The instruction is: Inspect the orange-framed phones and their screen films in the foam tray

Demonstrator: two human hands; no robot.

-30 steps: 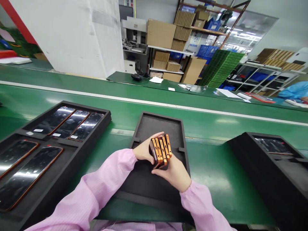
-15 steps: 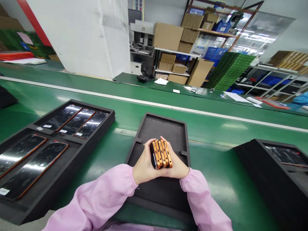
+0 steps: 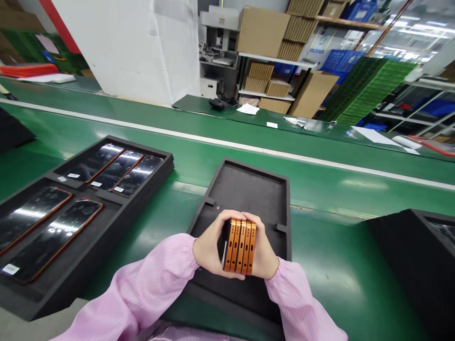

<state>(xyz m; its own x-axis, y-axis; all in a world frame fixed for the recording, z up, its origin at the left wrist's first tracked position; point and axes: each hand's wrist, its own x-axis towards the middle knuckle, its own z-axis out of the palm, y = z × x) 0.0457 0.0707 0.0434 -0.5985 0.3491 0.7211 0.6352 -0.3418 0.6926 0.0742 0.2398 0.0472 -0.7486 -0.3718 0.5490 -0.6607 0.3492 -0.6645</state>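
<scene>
Between my two hands is a stack of several smartphones (image 3: 241, 246), pressed together face to back with their orange bottom edges turned toward me. Ports and speaker holes show along those edges. My left hand (image 3: 210, 246) is closed round the stack's left side, where part of a dark screen shows. On the other side my right hand (image 3: 265, 251) grips the stack. The hands and phones are above a black foam tray (image 3: 249, 189), whose visible upper compartment is bare; my hands and sleeves hide part of the lower one.
To the left, another black tray (image 3: 122, 210) holds several phones (image 3: 67, 232) lying screen up. A stack of black trays (image 3: 401, 255) stands at the right. Across the green bench (image 3: 330, 189) runs a white strip. Behind are papers (image 3: 248, 109), cartons (image 3: 263, 31) and green crates (image 3: 373, 90).
My hands have moved lower and closer with the phone stack, which now stands more upright and evenly lined up. The camera view has shifted slightly downward.
</scene>
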